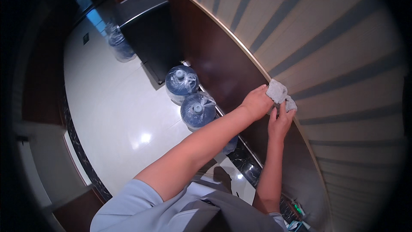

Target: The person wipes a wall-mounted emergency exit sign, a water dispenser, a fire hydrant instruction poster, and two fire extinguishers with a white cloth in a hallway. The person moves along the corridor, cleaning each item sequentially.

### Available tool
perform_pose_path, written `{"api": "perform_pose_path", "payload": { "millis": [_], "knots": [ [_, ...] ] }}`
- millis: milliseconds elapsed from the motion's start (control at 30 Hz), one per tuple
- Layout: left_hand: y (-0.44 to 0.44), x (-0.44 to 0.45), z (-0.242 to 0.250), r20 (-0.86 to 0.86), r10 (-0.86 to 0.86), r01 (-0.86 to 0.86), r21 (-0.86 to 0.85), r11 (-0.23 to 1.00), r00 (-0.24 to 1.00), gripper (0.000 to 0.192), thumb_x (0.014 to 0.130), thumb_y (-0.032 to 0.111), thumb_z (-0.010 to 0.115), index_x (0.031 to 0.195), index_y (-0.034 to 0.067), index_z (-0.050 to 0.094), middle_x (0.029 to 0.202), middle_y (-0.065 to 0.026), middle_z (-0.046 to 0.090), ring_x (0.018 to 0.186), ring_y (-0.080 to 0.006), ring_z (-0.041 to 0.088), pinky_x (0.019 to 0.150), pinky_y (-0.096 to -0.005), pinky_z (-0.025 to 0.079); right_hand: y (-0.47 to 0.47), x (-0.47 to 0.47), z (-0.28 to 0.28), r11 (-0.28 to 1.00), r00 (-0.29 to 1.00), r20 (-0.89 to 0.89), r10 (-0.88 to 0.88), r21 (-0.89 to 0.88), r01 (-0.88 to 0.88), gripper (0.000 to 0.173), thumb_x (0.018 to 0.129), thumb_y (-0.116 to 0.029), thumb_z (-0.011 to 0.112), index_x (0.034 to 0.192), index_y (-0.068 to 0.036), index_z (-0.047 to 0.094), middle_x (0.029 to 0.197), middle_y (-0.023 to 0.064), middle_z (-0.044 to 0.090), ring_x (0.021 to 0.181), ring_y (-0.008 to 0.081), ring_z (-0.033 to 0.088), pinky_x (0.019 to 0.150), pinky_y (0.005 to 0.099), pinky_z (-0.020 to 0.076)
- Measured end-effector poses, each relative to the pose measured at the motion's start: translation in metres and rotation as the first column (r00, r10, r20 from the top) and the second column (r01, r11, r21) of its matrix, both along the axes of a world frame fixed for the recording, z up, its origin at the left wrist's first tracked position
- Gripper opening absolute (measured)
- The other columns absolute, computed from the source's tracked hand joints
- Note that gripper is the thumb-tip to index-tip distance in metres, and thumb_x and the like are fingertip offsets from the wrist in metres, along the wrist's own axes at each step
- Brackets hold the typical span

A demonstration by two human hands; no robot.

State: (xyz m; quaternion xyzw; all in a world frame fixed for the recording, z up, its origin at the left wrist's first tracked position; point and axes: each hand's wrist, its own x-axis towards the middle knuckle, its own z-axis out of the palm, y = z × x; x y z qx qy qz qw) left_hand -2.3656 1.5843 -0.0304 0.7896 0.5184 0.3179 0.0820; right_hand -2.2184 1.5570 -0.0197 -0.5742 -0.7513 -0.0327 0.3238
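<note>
A crumpled light grey cloth [276,91] is at the narrow pale trim [239,43] that runs along the wall between dark brown panelling [219,59] and striped wallpaper [325,67]. My left hand [259,103] grips the cloth from the left, its fingertips partly hidden. From below, my right hand [280,124] reaches up with its fingers on the cloth's lower right part. Whether the cloth presses on the trim or only hangs before it, I cannot tell.
Plastic-wrapped blue water bottles [197,109] stand on the glossy tiled floor [112,103] by the wall. Beyond them is a black box-shaped cabinet or appliance [148,29], with another wrapped bottle [120,43] beside it. Dark marbled skirting [244,158] lines the wall's foot.
</note>
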Motion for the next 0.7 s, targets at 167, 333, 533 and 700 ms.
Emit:
{"api": "perform_pose_path", "payload": {
  "millis": [167, 333, 533, 700],
  "knots": [
    [0.001, -0.023, 0.012, -0.058, -0.078, 0.083, 0.099, 0.992, 0.995, 0.040, 0.090, 0.015, 0.058, 0.129, 0.007, 0.062, 0.132, -0.0142, 0.062, 0.126, -0.0286, 0.058, 0.116, -0.0405, 0.039, 0.002, -0.023, -0.002, 0.996, 0.995, -0.066, -0.074, 0.034, 0.077, 0.043, 0.087, -0.003, 0.068, 0.130, -0.002, 0.065, 0.115, 0.0287, 0.056, 0.108, 0.0460, 0.058, 0.092, 0.0496, 0.0481],
    [0.010, -0.038, 0.013, -0.070, -0.174, 0.183, 0.157, 0.970, 0.982, 0.039, 0.091, 0.015, 0.056, 0.127, 0.006, 0.064, 0.133, -0.0128, 0.062, 0.127, -0.0271, 0.058, 0.118, -0.0420, 0.037, 0.003, -0.031, -0.004, 0.987, 0.985, -0.129, -0.113, 0.099, 0.126, 0.037, 0.086, 0.000, 0.068, 0.123, 0.000, 0.069, 0.115, 0.0257, 0.060, 0.108, 0.0427, 0.061, 0.093, 0.0461, 0.0492],
    [0.038, -0.065, 0.016, -0.124, -0.363, 0.381, 0.171, 0.909, 0.923, 0.039, 0.089, 0.015, 0.057, 0.128, 0.009, 0.064, 0.132, -0.0088, 0.063, 0.128, -0.0246, 0.056, 0.119, -0.0418, 0.035, 0.010, -0.045, -0.017, 0.950, 0.903, -0.345, -0.258, 0.082, 0.302, 0.033, 0.085, 0.000, 0.069, 0.118, -0.001, 0.071, 0.117, 0.0212, 0.063, 0.109, 0.0376, 0.063, 0.095, 0.0416, 0.0494],
    [0.065, -0.109, 0.023, -0.137, -0.450, 0.470, 0.194, 0.861, 0.882, 0.042, 0.089, 0.018, 0.059, 0.131, 0.011, 0.062, 0.133, -0.0062, 0.063, 0.128, -0.0224, 0.054, 0.120, -0.0413, 0.033, 0.027, -0.081, -0.020, 0.840, 0.791, -0.359, -0.496, 0.035, 0.542, 0.028, 0.084, -0.006, 0.074, 0.111, -0.002, 0.068, 0.112, 0.0189, 0.062, 0.106, 0.0366, 0.063, 0.092, 0.0427, 0.0503]
  ]
}}
